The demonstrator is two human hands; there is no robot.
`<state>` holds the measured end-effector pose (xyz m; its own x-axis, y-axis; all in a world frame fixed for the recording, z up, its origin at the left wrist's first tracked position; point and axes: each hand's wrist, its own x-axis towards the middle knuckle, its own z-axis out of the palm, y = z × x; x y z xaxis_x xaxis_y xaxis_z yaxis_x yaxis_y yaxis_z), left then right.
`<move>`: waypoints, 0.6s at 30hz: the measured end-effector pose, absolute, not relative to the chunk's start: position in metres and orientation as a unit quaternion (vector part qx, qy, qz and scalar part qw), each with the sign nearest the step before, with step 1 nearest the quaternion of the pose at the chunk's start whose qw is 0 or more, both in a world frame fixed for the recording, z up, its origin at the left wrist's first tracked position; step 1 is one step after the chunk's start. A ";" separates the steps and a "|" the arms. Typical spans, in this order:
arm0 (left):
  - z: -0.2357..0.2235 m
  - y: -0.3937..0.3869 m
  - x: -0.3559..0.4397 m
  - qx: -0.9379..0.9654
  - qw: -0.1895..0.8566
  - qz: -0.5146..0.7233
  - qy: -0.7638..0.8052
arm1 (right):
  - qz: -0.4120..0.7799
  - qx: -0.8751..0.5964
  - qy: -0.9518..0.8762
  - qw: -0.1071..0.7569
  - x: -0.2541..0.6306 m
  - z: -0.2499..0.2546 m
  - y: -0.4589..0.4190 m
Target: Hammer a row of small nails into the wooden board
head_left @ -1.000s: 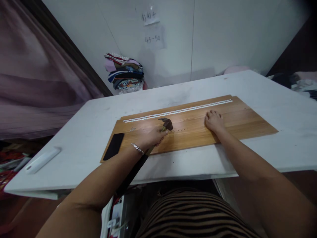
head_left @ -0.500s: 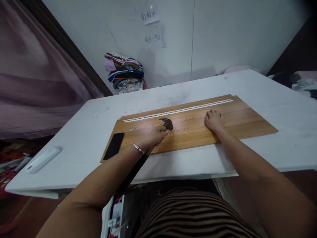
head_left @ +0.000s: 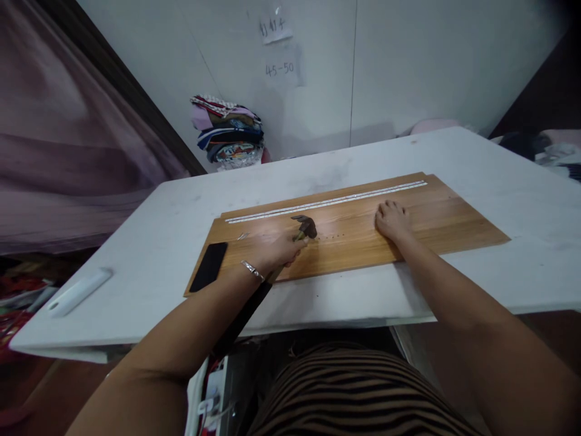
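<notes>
My left hand (head_left: pixel 282 249) is wrapped round a claw hammer (head_left: pixel 307 226) close to its dark metal head. The handle runs back under my wrist to a dark grip. The head is just above the wooden board (head_left: pixel 354 242), at the left end of a row of several small nails (head_left: pixel 333 235); whether it touches one I cannot tell. My right hand (head_left: pixel 393 219) rests on the board to the right of that row, fingers slightly bent and apart, with nothing visible in it. To the left of the hammer lie a few loose nails (head_left: pixel 244 236).
Two thin patterned strips (head_left: pixel 327 202) lie along the board's far side. A black flat object (head_left: pixel 209 267) lies at its left end. The white table (head_left: pixel 145 242) also bears a white elongated object (head_left: pixel 79 293). Folded cloths (head_left: pixel 229 130) are stacked against the wall.
</notes>
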<state>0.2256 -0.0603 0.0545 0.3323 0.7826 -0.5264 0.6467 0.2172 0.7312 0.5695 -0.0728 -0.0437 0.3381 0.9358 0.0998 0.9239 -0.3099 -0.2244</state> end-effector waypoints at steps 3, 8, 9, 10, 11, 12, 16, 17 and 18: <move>0.055 -0.059 0.224 0.620 0.541 0.067 0.564 | 0.023 -0.808 -0.575 0.123 0.570 -0.045 -0.073; 0.051 -0.057 0.221 0.623 0.539 0.069 0.562 | 0.020 -0.810 -0.573 0.124 0.569 -0.044 -0.073; 0.050 -0.057 0.222 0.623 0.534 0.068 0.567 | 0.021 -0.810 -0.573 0.124 0.569 -0.044 -0.073; 0.049 -0.058 0.222 0.624 0.529 0.065 0.571 | 0.022 -0.810 -0.572 0.124 0.569 -0.043 -0.073; 0.048 -0.058 0.222 0.625 0.525 0.063 0.575 | 0.025 -0.810 -0.572 0.124 0.569 -0.043 -0.073; 0.048 -0.058 0.223 0.626 0.521 0.060 0.577 | 0.027 -0.811 -0.571 0.124 0.568 -0.042 -0.073; 0.049 -0.059 0.224 0.627 0.523 0.059 0.574 | 0.031 -0.812 -0.570 0.121 0.567 -0.041 -0.073; 0.050 -0.059 0.224 0.626 0.528 0.062 0.571 | 0.030 -0.812 -0.571 0.120 0.567 -0.040 -0.074; 0.052 -0.059 0.224 0.624 0.533 0.065 0.567 | 0.030 -0.812 -0.571 0.118 0.567 -0.039 -0.074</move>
